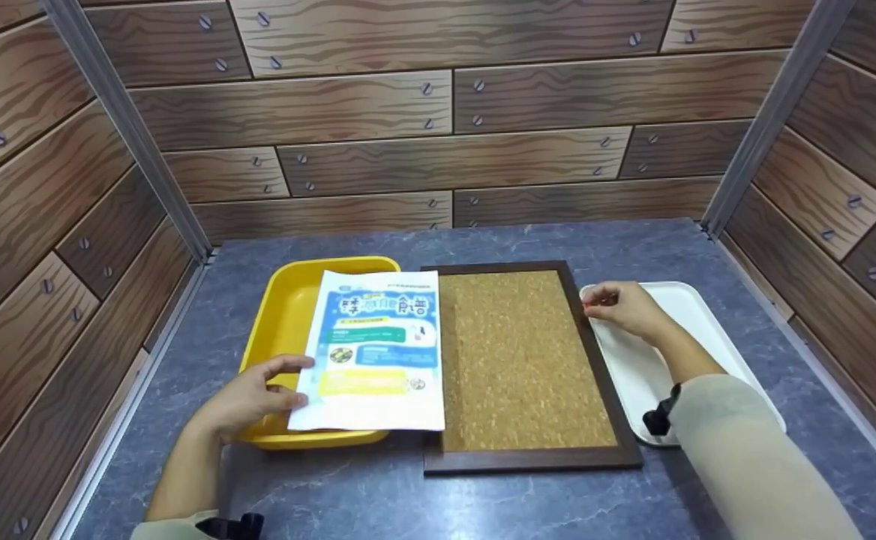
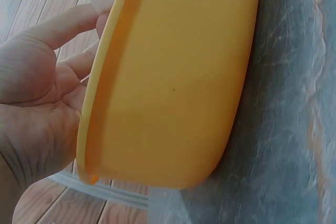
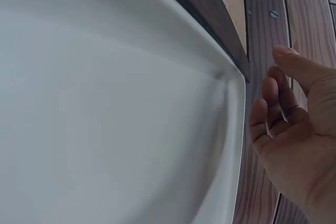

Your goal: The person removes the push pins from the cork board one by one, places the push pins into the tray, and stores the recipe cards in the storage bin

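Observation:
My left hand [image 1: 247,397] grips the left edge of a printed sheet of paper [image 1: 378,349] with blue, green and yellow blocks. The sheet overlaps a yellow tray [image 1: 277,307] and the left side of a cork board [image 1: 520,360] in a dark frame. In the left wrist view, the tray wall hides part of this hand [image 2: 42,77]. Over the upper left of a white tray [image 1: 697,315], my right hand [image 1: 625,307] pinches a small red object [image 1: 586,305] between thumb and finger, beside the board's right frame. The right wrist view shows the hand [image 3: 299,124] past the tray rim.
All of this lies on a dark marbled tabletop [image 1: 318,495]. Wood-patterned panels [image 1: 438,112] close off the back and both sides, with metal strips [image 1: 130,135] at the corners. The white tray stands against the board's right side.

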Demonstrator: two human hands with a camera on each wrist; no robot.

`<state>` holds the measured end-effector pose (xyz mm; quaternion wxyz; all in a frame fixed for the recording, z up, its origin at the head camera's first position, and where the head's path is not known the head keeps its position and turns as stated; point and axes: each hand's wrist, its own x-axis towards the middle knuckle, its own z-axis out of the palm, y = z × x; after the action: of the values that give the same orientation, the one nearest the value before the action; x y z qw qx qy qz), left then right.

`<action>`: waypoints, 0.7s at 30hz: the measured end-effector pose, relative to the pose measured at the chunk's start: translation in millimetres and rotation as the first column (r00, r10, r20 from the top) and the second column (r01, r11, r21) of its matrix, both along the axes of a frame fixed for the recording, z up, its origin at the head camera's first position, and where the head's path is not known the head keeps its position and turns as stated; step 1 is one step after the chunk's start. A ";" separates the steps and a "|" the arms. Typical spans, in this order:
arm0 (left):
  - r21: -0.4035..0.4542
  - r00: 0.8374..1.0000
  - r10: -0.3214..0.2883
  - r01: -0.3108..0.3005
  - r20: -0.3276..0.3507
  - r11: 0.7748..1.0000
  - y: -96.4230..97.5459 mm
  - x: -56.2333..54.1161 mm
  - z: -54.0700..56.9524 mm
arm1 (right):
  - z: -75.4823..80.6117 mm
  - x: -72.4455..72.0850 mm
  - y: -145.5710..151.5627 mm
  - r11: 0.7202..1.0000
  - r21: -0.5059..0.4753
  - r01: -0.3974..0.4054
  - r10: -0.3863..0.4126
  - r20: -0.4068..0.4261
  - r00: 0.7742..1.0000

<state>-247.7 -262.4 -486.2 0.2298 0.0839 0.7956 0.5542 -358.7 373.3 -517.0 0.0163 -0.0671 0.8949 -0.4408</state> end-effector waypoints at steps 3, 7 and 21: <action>0.016 1.000 0.008 -0.008 0.019 1.000 -4.8 1.0 -0.6 | -0.2 0.4 5.4 1.000 0.008 0.005 -0.005 -0.004 1.000; 0.034 0.999 0.022 -0.023 0.045 0.999 -9.4 2.8 -0.6 | 0.9 1.8 12.4 1.000 0.026 0.012 -0.011 -0.012 1.000; 0.006 0.996 0.086 -0.086 0.012 0.996 -27.0 9.2 10.8 | -1.7 6.5 30.4 0.998 0.043 0.037 -0.036 -0.022 0.999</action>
<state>-238.5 -289.4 -475.4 0.2099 0.0470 0.7955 0.5665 -352.2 403.7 -518.6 -0.0001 -0.0550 0.9054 -0.4209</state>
